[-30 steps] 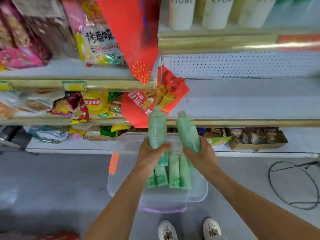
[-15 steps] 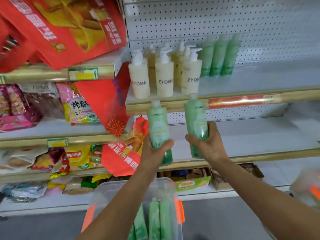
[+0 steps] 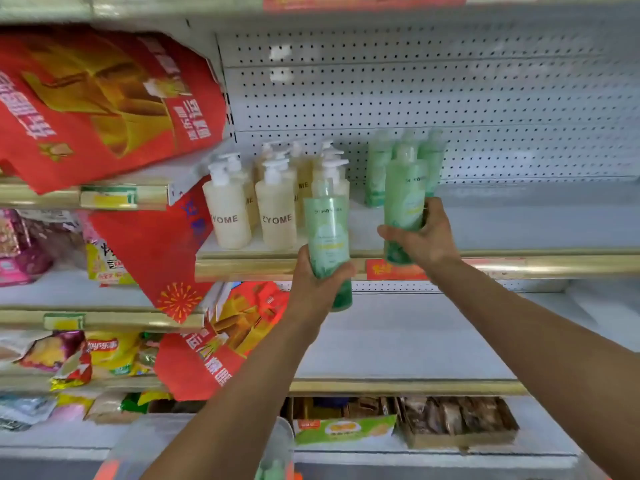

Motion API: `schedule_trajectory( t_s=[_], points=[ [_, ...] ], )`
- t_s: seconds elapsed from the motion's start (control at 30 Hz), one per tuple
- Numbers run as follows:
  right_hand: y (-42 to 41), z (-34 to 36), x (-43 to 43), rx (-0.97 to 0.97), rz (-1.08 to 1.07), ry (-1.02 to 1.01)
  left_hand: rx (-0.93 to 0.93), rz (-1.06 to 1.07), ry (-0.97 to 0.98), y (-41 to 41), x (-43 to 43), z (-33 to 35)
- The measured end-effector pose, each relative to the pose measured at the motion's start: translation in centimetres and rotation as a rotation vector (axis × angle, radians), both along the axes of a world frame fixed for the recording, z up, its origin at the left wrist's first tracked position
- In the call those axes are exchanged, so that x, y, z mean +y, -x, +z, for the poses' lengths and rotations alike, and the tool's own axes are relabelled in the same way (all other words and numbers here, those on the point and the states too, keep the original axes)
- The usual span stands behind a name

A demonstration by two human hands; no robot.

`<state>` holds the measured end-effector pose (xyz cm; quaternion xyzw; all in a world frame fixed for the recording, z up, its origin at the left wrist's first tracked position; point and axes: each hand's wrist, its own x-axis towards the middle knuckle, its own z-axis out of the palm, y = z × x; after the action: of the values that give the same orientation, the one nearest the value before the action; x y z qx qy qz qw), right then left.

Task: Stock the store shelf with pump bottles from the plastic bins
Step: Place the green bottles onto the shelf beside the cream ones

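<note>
A: Which step is in hand?

B: The carry up to the shelf, I judge; each hand holds one green bottle upright, neither set down yet; the left hand (image 3: 317,282) is wrapped around the lower body of the left green bottle (image 3: 327,237), fingers pressed closed on it, and that bottle hangs in front of the gold shelf edge (image 3: 554,266), its base below the edge

A: And the other?

B: The right hand (image 3: 420,237) is clamped around the lower half of the right green bottle (image 3: 405,202), higher and further in; its base sits about level with the shelf edge, and I cannot tell whether it touches the shelf

A: Where should they go?

B: A small group of green bottles on the shelf (image 3: 377,174) stands at the back against the pegboard (image 3: 450,98); left of it are the cream ZYOME pump bottles (image 3: 277,216); the shelf to the right is bare

A: So the next move?

B: It likely calls for lifting each base clear of the edge, then setting the bottles upright in front of or just beside the green group; the left one needs more lift; care is needed near the cream pumps, which stand close by

A: And the bin?

B: The clear plastic bin (image 3: 138,448) shows at the bottom of the view, blurred; something green lies in it, likely more bottles
</note>
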<state>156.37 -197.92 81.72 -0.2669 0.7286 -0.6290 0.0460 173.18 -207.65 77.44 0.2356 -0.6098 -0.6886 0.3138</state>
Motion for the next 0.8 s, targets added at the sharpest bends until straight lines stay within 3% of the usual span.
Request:
schedule_trajectory(
  t_s=[0.47, 0.63, 0.8],
  points=[
    [8.6, -1.7, -5.2, 0.057, 0.034, -0.186, 0.013, 0.106, 0.009, 6.3, 0.8, 0.0],
    [10.0, -1.8, -4.7, 0.183, 0.110, -0.401, 0.028, 0.101, 0.026, 6.3, 0.3, 0.1],
    [10.7, -1.3, -5.7, 0.240, 0.140, -0.451, 0.043, 0.086, 0.047, 6.6, 0.0, 1.1]
  ],
)
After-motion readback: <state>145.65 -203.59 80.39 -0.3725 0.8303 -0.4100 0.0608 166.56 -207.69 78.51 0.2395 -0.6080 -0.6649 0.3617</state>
